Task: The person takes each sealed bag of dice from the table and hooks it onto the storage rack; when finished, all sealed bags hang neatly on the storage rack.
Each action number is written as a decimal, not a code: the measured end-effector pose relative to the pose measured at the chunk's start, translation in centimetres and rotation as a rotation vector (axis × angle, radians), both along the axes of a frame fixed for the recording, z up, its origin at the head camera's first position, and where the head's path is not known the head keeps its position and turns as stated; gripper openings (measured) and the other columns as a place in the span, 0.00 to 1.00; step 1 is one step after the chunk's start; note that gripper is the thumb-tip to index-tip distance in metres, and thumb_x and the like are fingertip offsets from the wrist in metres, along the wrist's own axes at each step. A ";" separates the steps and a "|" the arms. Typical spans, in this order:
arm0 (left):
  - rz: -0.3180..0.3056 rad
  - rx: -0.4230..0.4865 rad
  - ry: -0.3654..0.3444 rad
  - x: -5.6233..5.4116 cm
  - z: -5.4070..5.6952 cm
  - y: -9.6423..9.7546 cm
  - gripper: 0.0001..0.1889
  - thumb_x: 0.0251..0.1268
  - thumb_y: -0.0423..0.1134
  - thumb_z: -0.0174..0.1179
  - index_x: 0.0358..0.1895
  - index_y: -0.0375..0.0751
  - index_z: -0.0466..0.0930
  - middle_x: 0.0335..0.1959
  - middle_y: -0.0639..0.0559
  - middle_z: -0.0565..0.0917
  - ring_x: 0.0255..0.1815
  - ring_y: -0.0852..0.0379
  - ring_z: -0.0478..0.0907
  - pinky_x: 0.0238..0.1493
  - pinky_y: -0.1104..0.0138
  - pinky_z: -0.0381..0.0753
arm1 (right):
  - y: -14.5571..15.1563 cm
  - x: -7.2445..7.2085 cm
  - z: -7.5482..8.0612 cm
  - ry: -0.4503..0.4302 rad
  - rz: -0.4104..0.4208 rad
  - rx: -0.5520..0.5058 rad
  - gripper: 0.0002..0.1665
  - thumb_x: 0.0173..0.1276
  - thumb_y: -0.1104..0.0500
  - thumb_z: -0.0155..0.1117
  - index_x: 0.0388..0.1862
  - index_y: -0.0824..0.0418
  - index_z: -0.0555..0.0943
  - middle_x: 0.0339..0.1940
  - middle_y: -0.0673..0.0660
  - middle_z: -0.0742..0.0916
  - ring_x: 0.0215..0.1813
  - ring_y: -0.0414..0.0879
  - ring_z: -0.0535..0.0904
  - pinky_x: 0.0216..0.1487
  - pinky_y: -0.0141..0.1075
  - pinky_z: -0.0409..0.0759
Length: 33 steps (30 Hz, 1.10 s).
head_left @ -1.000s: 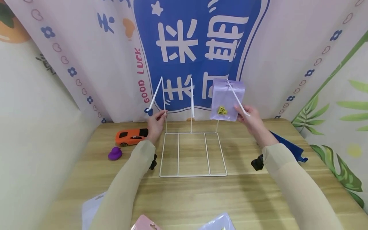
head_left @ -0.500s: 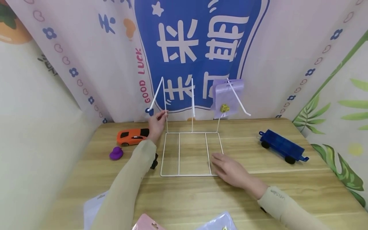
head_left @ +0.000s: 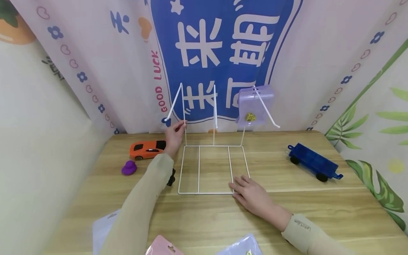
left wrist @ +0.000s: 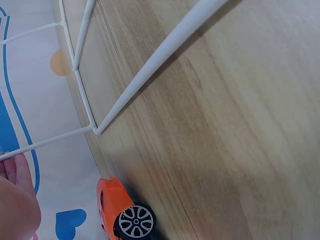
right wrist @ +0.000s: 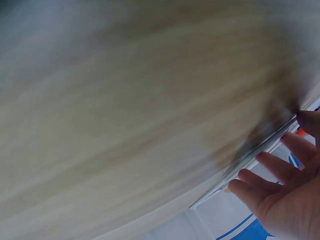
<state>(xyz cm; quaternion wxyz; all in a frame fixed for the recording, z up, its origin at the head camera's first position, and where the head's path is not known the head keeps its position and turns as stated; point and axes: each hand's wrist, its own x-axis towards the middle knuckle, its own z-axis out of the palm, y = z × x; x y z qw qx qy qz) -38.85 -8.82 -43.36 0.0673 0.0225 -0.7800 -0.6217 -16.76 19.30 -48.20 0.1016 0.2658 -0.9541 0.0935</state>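
On the wooden table (head_left: 204,216), the left hand (head_left: 174,138) pinches a wire rack (head_left: 214,146) by its left upright (head_left: 183,106) (lilac dice pouch (head_left: 250,104) on its right hook (head_left: 266,108)), the right hand (head_left: 255,195), fingers straight, lying over its base (head_left: 207,193).

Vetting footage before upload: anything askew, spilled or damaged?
Only the backdrop: its GOOD LUCK lettering runs sideways, bottom to top. I see no spill or damage; the rack stands upright, a purple packet on its right hook.

pink packet (head_left: 164,246): cut off by head view's bottom edge | white rack (head_left: 213,145): front right corner hidden by right hand (head_left: 253,194) | black object (head_left: 171,179): partly behind left sleeve (head_left: 143,200) | tabletop (right wrist: 125,120): blurred, right wrist view
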 end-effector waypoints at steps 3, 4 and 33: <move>-0.001 0.005 0.001 -0.1 -0.1 0.1 0.16 0.71 0.42 0.58 0.59 0.50 0.81 0.57 0.47 0.85 0.49 0.57 0.80 0.52 0.70 0.83 | -0.2 0.2 0.0 -0.015 -0.034 -0.009 0.23 0.69 0.50 0.64 0.59 0.58 0.81 0.62 0.65 0.83 0.63 0.65 0.78 0.66 0.53 0.76; -0.002 0.006 0.000 -0.1 -0.1 0.2 0.16 0.71 0.42 0.58 0.59 0.50 0.81 0.57 0.47 0.84 0.49 0.57 0.80 0.52 0.70 0.83 | -0.2 0.3 0.0 -0.022 -0.043 -0.010 0.23 0.69 0.50 0.64 0.59 0.58 0.81 0.62 0.65 0.83 0.64 0.64 0.78 0.67 0.53 0.76; -0.023 -0.023 -0.025 0.0 0.7 0.0 0.16 0.73 0.41 0.56 0.60 0.46 0.80 0.56 0.44 0.83 0.49 0.55 0.76 0.57 0.64 0.82 | -0.2 -0.3 -0.7 0.203 -0.024 0.040 0.20 0.63 0.57 0.70 0.55 0.55 0.84 0.47 0.64 0.86 0.46 0.54 0.86 0.44 0.42 0.88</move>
